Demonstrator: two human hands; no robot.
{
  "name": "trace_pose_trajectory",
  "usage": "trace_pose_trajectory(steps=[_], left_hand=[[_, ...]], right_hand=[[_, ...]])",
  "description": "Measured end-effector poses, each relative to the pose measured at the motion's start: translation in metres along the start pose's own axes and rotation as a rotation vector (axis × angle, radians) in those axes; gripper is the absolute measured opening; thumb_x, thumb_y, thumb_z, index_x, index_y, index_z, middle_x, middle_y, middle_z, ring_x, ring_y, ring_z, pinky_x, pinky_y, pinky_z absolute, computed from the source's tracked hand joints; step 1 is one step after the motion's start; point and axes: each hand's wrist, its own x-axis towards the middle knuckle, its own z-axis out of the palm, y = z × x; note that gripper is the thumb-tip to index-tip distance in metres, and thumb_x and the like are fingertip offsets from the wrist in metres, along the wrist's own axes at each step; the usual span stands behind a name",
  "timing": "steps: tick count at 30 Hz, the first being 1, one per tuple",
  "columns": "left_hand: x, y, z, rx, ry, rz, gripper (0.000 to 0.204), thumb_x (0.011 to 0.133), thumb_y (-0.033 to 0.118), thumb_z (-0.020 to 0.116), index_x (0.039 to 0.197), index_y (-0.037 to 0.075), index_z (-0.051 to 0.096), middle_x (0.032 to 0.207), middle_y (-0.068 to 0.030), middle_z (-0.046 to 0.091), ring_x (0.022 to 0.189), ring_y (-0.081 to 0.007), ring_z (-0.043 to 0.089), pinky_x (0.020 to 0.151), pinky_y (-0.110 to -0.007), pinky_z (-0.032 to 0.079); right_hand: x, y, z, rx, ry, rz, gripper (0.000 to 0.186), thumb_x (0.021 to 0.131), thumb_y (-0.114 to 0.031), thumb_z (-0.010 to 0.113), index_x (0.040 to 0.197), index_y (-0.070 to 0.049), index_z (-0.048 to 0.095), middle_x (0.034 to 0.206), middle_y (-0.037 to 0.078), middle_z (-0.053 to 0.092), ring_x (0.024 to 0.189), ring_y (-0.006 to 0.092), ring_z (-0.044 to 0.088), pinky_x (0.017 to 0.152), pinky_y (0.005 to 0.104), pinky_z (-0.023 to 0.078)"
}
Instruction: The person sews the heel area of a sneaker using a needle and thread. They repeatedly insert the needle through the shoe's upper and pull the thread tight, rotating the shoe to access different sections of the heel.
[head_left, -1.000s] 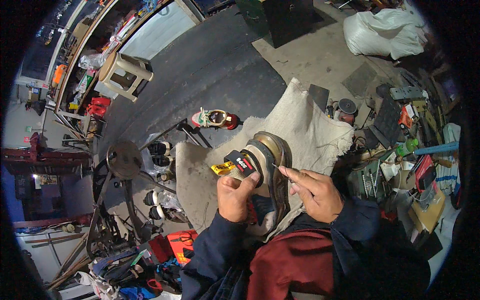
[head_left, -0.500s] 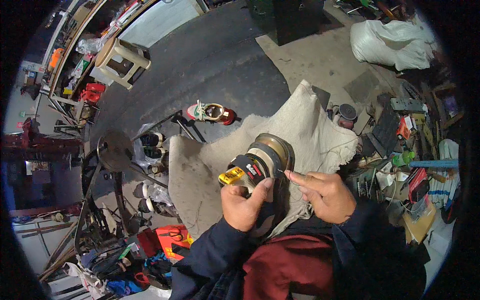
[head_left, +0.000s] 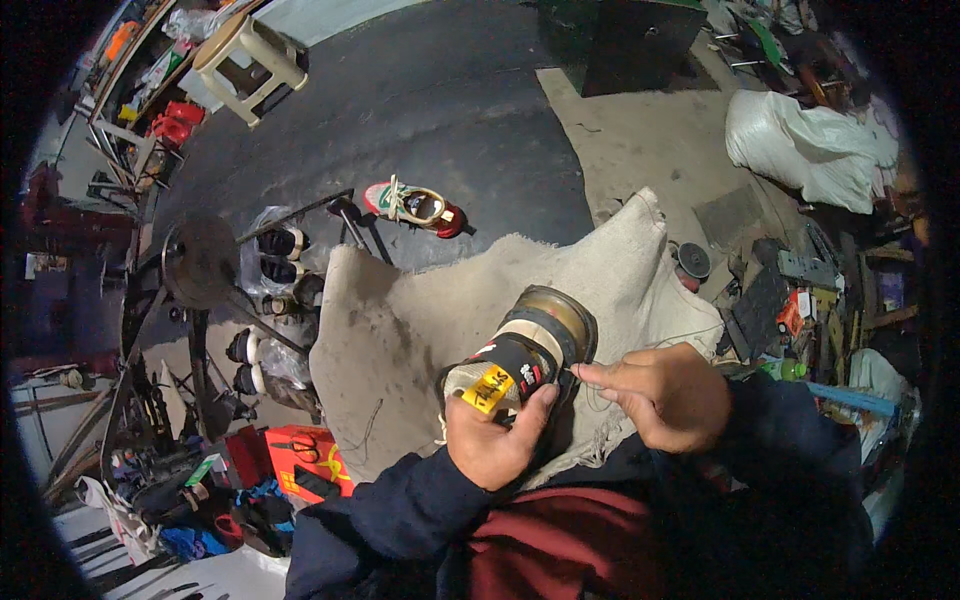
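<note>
My left hand [head_left: 490, 440] is closed around a shoe [head_left: 525, 335] lying on the cloth over my lap. The shoe has a brown rubbery end, a pale band, black upper parts with red and white marks, and a yellow tag [head_left: 487, 388] by my thumb. Beside the shoe's edge, my right hand [head_left: 665, 395] pinches a thin thread [head_left: 597, 398] between thumb and forefinger; a loop of it hangs below the fingers. Whether a needle is in that pinch is too small to tell. Beneath both hands spreads the beige cloth [head_left: 400, 310], frayed along its right edge.
A red and green shoe [head_left: 412, 206] stands on the dark mat ahead. At left are a metal stand with a round plate [head_left: 200, 262], several shoes and a red box [head_left: 305, 462] with scissors. A stool [head_left: 248, 68], white sack [head_left: 800, 150] and cluttered tools lie farther out.
The view has shifted a little. The shoe in my left hand is turned slightly, showing more of the yellow tag. My right hand stays beside it, with its fingers still pinched.
</note>
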Motion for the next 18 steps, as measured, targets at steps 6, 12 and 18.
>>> trace_pose_trajectory(steps=[6, 12, 18], left_hand=[[0.011, -0.001, -0.009, 0.033, -0.041, 0.069, 0.026, 0.087, 0.003, 0.075, 0.111, 0.000, 0.068, 0.098, -0.0062, 0.073, 0.087, -0.0158, 0.068, 0.080, -0.030, 0.055], [0.012, -0.005, -0.013, -0.108, 0.011, -0.119, 0.023, 0.087, 0.005, 0.074, 0.109, -0.001, 0.069, 0.096, -0.0075, 0.075, 0.087, -0.0151, 0.070, 0.079, -0.031, 0.056], [0.007, -0.006, -0.013, -0.095, -0.043, -0.056, 0.025, 0.087, 0.003, 0.076, 0.110, 0.001, 0.068, 0.101, -0.0039, 0.073, 0.092, -0.0127, 0.068, 0.084, -0.030, 0.054]], right_hand=[[0.007, 0.011, -0.001, 0.278, 0.030, -0.046, 0.036, 0.094, -0.008, 0.061, 0.129, 0.000, 0.067, 0.097, 0.023, 0.074, 0.082, 0.0347, 0.074, 0.073, 0.0413, 0.059], [0.010, 0.018, -0.001, 0.297, 0.012, -0.084, 0.030, 0.097, -0.008, 0.061, 0.125, 0.001, 0.070, 0.118, 0.021, 0.074, 0.105, 0.0328, 0.074, 0.092, 0.0368, 0.057], [0.000, 0.014, 0.002, 0.238, 0.006, 0.029, 0.035, 0.094, -0.006, 0.064, 0.129, -0.005, 0.070, 0.112, 0.019, 0.074, 0.098, 0.0316, 0.074, 0.086, 0.0354, 0.056]])
